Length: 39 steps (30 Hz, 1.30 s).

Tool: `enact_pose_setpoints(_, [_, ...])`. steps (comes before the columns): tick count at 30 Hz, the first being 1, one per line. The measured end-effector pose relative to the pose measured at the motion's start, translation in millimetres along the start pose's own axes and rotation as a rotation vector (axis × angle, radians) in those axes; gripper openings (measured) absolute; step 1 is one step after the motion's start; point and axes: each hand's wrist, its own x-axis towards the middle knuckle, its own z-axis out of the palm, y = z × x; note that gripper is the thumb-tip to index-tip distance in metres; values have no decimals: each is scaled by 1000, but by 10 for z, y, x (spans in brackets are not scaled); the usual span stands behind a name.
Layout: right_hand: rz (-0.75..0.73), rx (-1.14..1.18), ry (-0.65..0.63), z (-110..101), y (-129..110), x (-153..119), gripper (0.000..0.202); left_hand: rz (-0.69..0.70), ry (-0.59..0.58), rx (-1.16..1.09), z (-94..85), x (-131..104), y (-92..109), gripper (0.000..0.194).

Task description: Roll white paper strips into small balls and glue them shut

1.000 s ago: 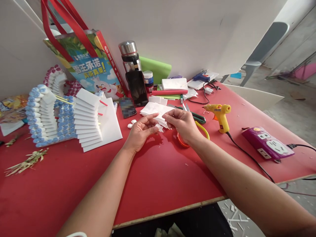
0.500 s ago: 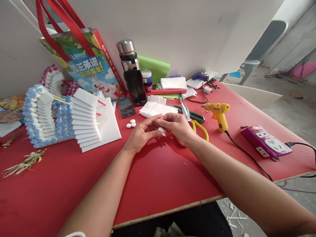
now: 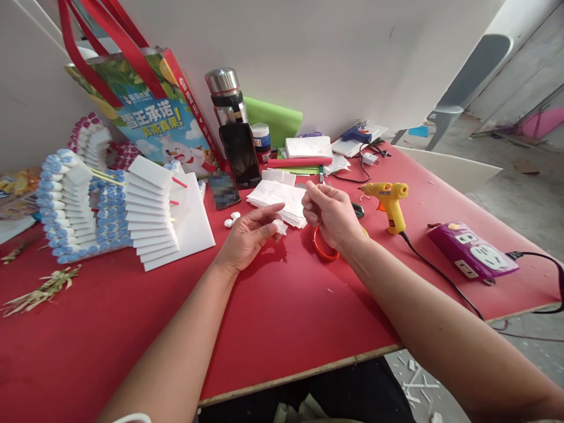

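**Two hands were held close together over the red table, with a small white scrap between them.**

The left hand (image 3: 247,238) was turned palm up, and the small white scrap (image 3: 279,226) was pinched at its fingertips. The right hand (image 3: 331,212) was curled into a loose fist just to the right of the scrap, a little apart from it; whether something thin was held in it could not be told. The scrap was nearer to the left hand, and no clear long side could be made out on it. A pile of white sheets (image 3: 277,198) was seen just behind both hands. An orange ring (image 3: 321,251) lay under the right wrist, and a yellow glue gun (image 3: 389,200) stood further to the right on the red table (image 3: 282,305).
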Motion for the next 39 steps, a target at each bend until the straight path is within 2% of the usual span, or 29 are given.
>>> enact_pose_setpoints(4, [-57,-12,-90,32,104,-31,26,-41,-60,-104,7,-14,27,46])
enact_pose_setpoints(8, [-144,-169,-180,60,130,-76,20,-56,-93,-164,14,-25,16,40])
enact_pose_setpoints(13, [-229,-386,-146,68,53,-111,24,-102,-124,-169,-12,-36,-14,45])
enact_pose_setpoints(17, [-162,-373,-135,72,40,-102,32,-106,-150,-152,-21,-43,-14,48])
enact_pose_setpoints(20, [-156,-336,-64,61,61,-72,31,-118,-149,-131,-7,-44,-3,48])
enact_pose_setpoints(24, [-154,-318,33,33,68,-42,36,-94,-103,-121,7,-36,4,36])
enact_pose_setpoints(26, [-122,-324,33,36,65,-51,42,-60,-69,-142,3,-26,-2,25])
enact_pose_setpoints(28, [-97,-341,-1,52,68,-71,43,-35,-43,-158,-7,-14,-12,20])
enact_pose_setpoints(32, [-84,-310,-119,86,105,-102,23,9,-9,-166,-30,17,-29,22])
enact_pose_setpoints(35, [-85,-305,-191,94,132,-114,15,32,69,-175,-32,41,-27,27])
enact_pose_setpoints(39, [-49,-326,-228,113,129,-146,14,36,179,-158,-18,67,-13,34])
